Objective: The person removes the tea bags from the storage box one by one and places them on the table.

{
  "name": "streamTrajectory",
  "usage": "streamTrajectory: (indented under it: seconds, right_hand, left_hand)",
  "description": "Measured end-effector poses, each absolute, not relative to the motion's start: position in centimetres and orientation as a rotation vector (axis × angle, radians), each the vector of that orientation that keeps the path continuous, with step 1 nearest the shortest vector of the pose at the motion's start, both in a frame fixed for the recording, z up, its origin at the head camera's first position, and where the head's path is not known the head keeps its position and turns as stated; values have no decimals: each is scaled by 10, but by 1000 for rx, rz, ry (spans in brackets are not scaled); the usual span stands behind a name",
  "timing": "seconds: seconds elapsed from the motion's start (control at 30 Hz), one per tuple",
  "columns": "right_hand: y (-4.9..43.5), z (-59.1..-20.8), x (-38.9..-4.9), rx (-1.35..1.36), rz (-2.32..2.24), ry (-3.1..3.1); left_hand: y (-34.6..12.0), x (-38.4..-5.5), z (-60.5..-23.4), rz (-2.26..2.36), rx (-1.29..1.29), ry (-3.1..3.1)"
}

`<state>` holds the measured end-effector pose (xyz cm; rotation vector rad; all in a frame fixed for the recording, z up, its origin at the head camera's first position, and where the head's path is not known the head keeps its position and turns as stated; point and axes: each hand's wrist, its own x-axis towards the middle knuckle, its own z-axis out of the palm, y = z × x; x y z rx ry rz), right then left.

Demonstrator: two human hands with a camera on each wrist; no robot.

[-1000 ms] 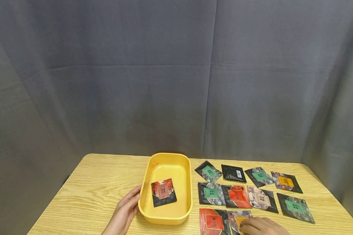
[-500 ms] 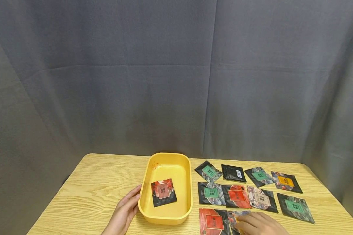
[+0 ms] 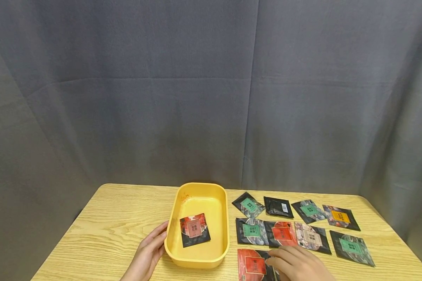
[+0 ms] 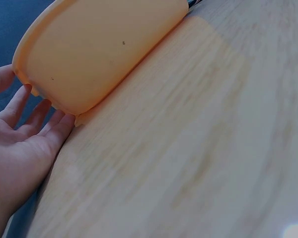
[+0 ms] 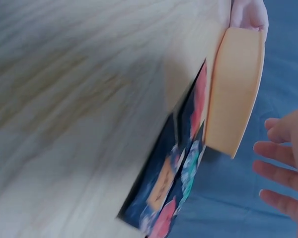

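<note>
My left hand [image 3: 145, 251] rests its fingers against the left side of a yellow plastic bin [image 3: 197, 264]. In the left wrist view, the fingertips of that hand [image 4: 27, 144] touch the bin's outer wall [image 4: 104, 54]. One black-and-red tea packet [image 3: 195, 230] lies inside the bin. Over the front row of packets hovers my right hand [image 3: 297, 265], fingers loosely bent and nothing between them in the right wrist view. Beside its fingertips is a red-label packet [image 3: 255, 266]. An orange-label packet [image 5: 161, 184], hidden beneath the hand in the head view, lies flat on the table.
Several packets lie in rows right of the bin, among them a green-label one [image 3: 252, 230], a red one [image 3: 281, 233], a beige-label one [image 3: 313, 237] and a face-down black one [image 3: 278, 207]. The wooden table [image 3: 102, 230] ends at a grey curtain [image 3: 154, 117].
My right hand has moved left and slightly away from me, covering the orange-label packet and reaching the red-label packet's edge. The left hand, bin and packets keep their places.
</note>
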<state>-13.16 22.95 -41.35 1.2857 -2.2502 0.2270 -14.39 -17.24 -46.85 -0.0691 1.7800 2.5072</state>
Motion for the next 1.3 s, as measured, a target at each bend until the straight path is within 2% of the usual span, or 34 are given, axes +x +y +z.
streamTrajectory:
  seconds: [0.47, 0.8, 1.3]
  right_hand:
    - [192, -389, -127, 1222, 178, -2554]
    - [166, -386, -140, 1329, 287, -2338]
    - [133, -386, -155, 1329, 337, -2292]
  left_hand:
    - [-172, -144, -468, 2518, -74, 1780]
    - [-172, -143, -469, 2512, -61, 1779]
    - [-171, -144, -468, 2516, -74, 1785]
